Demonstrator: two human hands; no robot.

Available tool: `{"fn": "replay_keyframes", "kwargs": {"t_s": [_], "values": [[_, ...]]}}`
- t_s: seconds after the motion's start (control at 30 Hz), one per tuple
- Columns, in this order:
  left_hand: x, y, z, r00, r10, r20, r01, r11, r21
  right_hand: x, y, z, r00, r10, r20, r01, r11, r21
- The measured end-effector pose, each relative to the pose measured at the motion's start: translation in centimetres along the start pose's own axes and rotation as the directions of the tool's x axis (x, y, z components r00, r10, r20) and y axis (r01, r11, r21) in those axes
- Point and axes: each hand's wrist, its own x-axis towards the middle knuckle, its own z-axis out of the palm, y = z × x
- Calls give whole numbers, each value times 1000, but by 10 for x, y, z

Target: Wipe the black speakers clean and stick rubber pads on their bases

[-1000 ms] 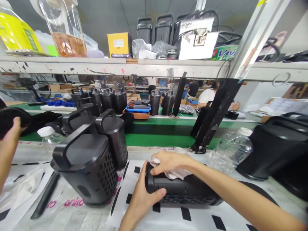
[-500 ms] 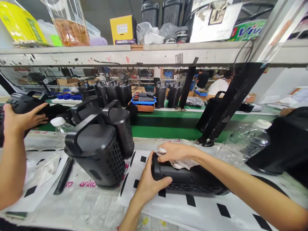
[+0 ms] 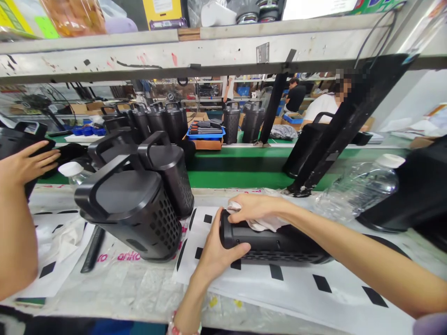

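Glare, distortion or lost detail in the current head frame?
Head view: highlights on the right bottle; head view: black post slants, possibly lens distortion; head view: rightmost black unit loses detail in darkness; head view: left hand and lying black device look fairly sharp.

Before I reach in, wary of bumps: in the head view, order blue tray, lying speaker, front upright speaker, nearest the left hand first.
1. Lying speaker, against the left hand.
2. Front upright speaker, to its left.
3. Blue tray, beyond the green belt.
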Motion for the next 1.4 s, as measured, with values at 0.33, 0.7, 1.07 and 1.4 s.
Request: {"fn": "replay_keyframes", "kwargs": {"t_s": [0.33,0.7,1.07,1.4], "values": [[0,3,1,999,-33,-7,34,999,29,0,0,3,1000,-15,-4,15,1000,13],[1,3,0,1000,-14,-21,15,996,85,-63,29,-43,818,129,-561,-196,979,-60],[2,-2,-4,999,44,-13,-39,971,235,-86,10,130,616,-302,-727,-273,784,-557],[-5,9,3,997,7,-82,12,973,229,-205,129,56,86,711,-698,-552,617,561]]}}
